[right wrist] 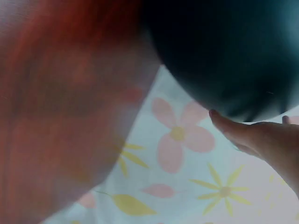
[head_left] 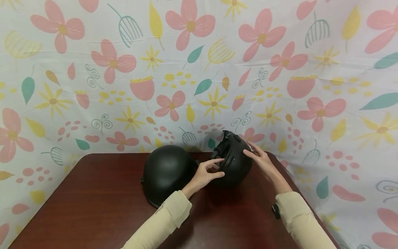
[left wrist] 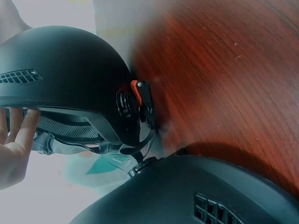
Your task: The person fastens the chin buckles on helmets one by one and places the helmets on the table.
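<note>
A black helmet [head_left: 237, 160] with side vents is tilted up on its side, its opening turned leftward. The left hand [head_left: 205, 174] holds it at the rim, fingers tucked under the edge beside the grey inner padding [left wrist: 70, 129]. On the opposite side, the right hand [head_left: 264, 164] rests against the rounded shell with its thumb and extended fingers. Straps and a buckle [left wrist: 124, 161] hang from the opening, and a red-and-black clip [left wrist: 140, 91] shows at the helmet's side. Close by the left wrist sits a second black helmet [head_left: 168, 173], dome up.
Both helmets are at the back of a dark reddish-brown wooden table [head_left: 93, 200]. Directly behind and to the right of it hangs a white cloth [head_left: 171, 69] printed with flowers and leaves. The right table edge runs close beside the right forearm.
</note>
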Demonstrator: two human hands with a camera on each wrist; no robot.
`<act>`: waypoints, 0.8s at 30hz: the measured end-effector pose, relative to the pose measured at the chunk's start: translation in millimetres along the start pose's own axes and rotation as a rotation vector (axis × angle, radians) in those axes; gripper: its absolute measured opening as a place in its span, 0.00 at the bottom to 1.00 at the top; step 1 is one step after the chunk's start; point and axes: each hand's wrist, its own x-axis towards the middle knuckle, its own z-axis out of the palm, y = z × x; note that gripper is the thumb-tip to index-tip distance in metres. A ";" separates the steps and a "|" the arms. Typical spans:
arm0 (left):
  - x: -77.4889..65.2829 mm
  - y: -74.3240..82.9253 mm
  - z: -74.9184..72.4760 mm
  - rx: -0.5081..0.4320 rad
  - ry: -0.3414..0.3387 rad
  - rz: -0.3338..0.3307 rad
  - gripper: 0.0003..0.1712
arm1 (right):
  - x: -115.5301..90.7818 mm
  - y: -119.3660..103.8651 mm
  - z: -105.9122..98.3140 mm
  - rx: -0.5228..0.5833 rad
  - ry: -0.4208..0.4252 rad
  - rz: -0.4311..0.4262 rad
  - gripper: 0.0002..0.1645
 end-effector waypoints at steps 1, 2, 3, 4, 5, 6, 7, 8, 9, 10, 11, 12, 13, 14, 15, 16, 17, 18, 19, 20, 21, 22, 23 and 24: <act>-0.1 0.2 0.9 0.013 -0.008 0.007 0.27 | 1.4 -4.1 -0.5 -0.026 0.005 -0.010 0.45; -0.2 0.7 2.0 0.029 -0.016 0.015 0.27 | 3.1 -8.2 -0.7 -0.049 0.008 -0.023 0.44; -0.4 1.0 3.3 0.044 -0.025 0.029 0.26 | 4.4 -11.9 -0.5 -0.073 0.010 -0.033 0.44; -0.7 1.6 4.7 0.056 -0.035 0.036 0.26 | 5.6 -15.2 0.0 -0.095 0.012 -0.042 0.44; -0.8 2.2 6.3 0.064 -0.044 0.046 0.26 | 6.6 -17.8 0.5 -0.117 0.013 -0.052 0.44; -1.2 2.6 7.7 0.070 -0.051 0.049 0.26 | 7.0 -20.0 1.2 -0.130 0.013 -0.056 0.43; -1.7 3.3 9.0 0.074 -0.055 0.053 0.25 | 7.3 -21.4 1.8 -0.133 0.011 -0.057 0.43; -2.1 3.6 10.1 0.078 -0.056 0.057 0.25 | 7.3 -22.2 2.3 -0.131 0.008 -0.057 0.43; -2.4 3.6 10.9 0.079 -0.056 0.059 0.25 | 7.0 -22.5 2.6 -0.130 0.006 -0.055 0.43; -2.8 4.0 11.6 0.076 -0.055 0.056 0.25 | 6.6 -22.4 2.8 -0.129 0.007 -0.052 0.43; -3.0 4.0 12.0 0.070 -0.050 0.054 0.24 | 6.1 -22.1 2.9 -0.122 0.006 -0.049 0.43; -3.4 4.2 12.2 0.066 -0.044 0.050 0.24 | 5.6 -21.5 2.9 -0.115 0.006 -0.047 0.44; -4.1 4.5 12.4 0.062 -0.038 0.047 0.24 | 5.4 -20.8 2.9 -0.107 0.003 -0.048 0.44; -5.1 5.1 12.4 0.060 -0.034 0.039 0.24 | 5.1 -19.8 2.5 -0.101 0.000 -0.047 0.44; -6.1 5.9 12.6 0.060 -0.030 0.035 0.23 | 4.7 -18.7 2.1 -0.095 -0.002 -0.046 0.45; -7.2 6.8 12.7 0.061 -0.028 0.030 0.23 | 4.3 -17.4 1.5 -0.088 -0.005 -0.044 0.45; -8.3 7.9 12.8 0.065 -0.028 0.023 0.23 | 3.9 -16.0 0.9 -0.080 -0.008 -0.044 0.45; -9.4 9.2 12.8 0.073 -0.028 0.019 0.22 | 3.7 -14.6 0.3 -0.070 -0.010 -0.042 0.45; -10.4 10.5 12.8 0.080 -0.032 0.015 0.22 | 3.4 -13.0 -0.4 -0.061 -0.012 -0.040 0.45; -10.8 12.0 12.6 0.087 -0.035 0.013 0.22 | 3.0 -11.4 -1.2 -0.055 -0.013 -0.037 0.45; -10.8 13.1 12.3 0.091 -0.039 0.017 0.21 | 2.9 -9.8 -1.8 -0.050 -0.014 -0.036 0.45; -10.8 14.5 11.9 0.094 -0.041 0.019 0.21 | 2.8 -8.4 -2.3 -0.046 -0.015 -0.035 0.45; -10.7 15.4 11.5 0.096 -0.040 0.023 0.20 | 2.9 -7.0 -2.6 -0.046 -0.016 -0.037 0.45; -10.4 15.5 11.1 0.098 -0.039 0.029 0.20 | 2.9 -5.9 -2.8 -0.042 -0.020 -0.038 0.45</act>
